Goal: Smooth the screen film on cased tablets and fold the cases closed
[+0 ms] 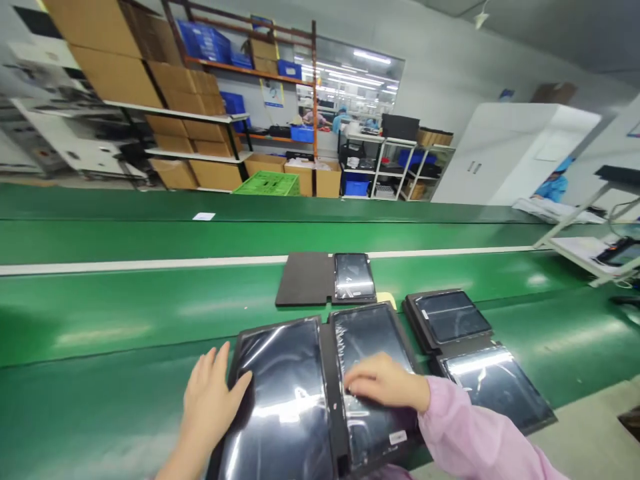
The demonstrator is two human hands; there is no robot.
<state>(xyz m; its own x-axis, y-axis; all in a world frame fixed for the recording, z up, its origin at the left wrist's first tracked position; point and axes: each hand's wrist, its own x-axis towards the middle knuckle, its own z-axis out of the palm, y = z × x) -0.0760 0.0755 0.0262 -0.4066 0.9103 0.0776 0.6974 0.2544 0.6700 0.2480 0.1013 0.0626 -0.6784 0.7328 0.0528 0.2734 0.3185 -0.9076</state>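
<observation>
In front of me lies a black foam tray (pixel 326 373) with two dark, film-covered display panels. My left hand (pixel 213 393) is beside the larger left panel (pixel 280 393), fingers spread, the thumb reaching over the tray's left edge. Over the right panel (pixel 367 333) is my right hand (pixel 383 380), with fingers bent and drawn together near the panel's left side. Anything between those fingertips is hidden. The clear film is wrinkled along this panel's left edge, and a white label (pixel 398 437) sits near its bottom.
Another foam tray (pixel 306 279) with a small panel (pixel 354 275) lies farther back on the green belt (pixel 125 300). To the right is a tray with two panels (pixel 457 316). A white stand (pixel 575 247) occupies the far right. Beyond the belt are shelves, cartons and a green crate (pixel 267 183).
</observation>
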